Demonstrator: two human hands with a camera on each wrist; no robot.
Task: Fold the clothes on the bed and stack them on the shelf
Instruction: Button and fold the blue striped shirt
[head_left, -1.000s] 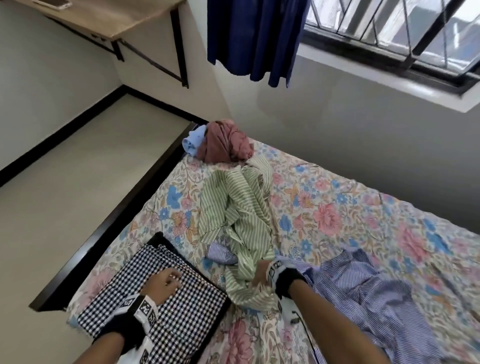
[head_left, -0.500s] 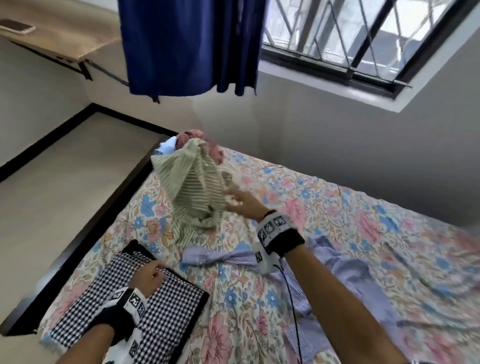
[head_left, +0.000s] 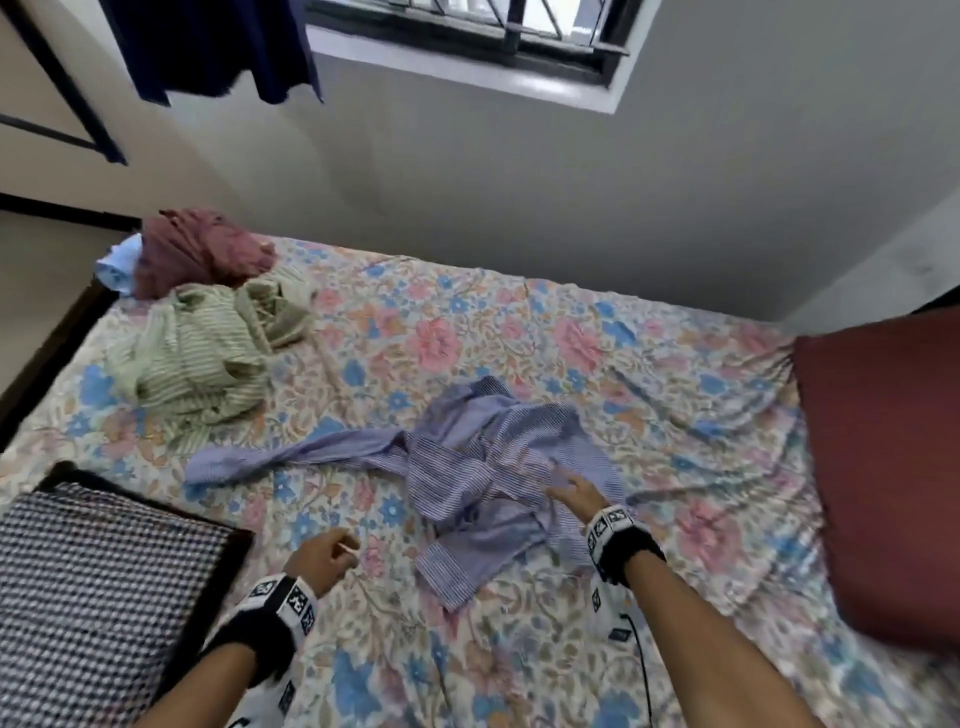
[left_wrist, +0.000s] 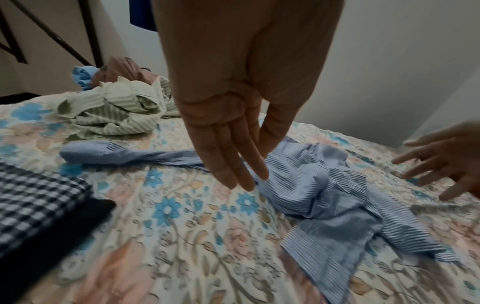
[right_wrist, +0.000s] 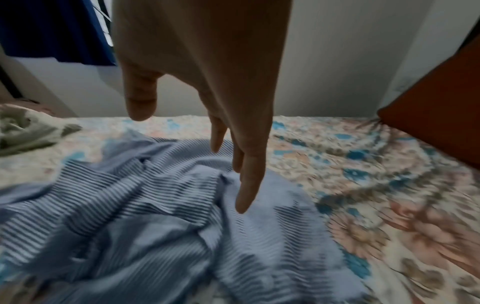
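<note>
Blue striped shirt (head_left: 498, 467) crumpled mid-bed, my hands over it.

Shirt is pale blue w/ thin dark stripes, bunched & twisted, one sleeve stretched out toward the folded checked cloth (head_left: 98, 587) at the bed's (head_left: 519, 332) near-left corner. My right hand (head_left: 574, 491) is spread, fingers straight, tips at or just above the fabric, gripping nothing. Left hand (head_left: 319, 564) hovers near the shirt's lower edge, fingers extended in wrist view, empty. Green striped shirt (head_left: 208, 353) is heaped far left, beside a maroon garment (head_left: 202, 252).
</note>
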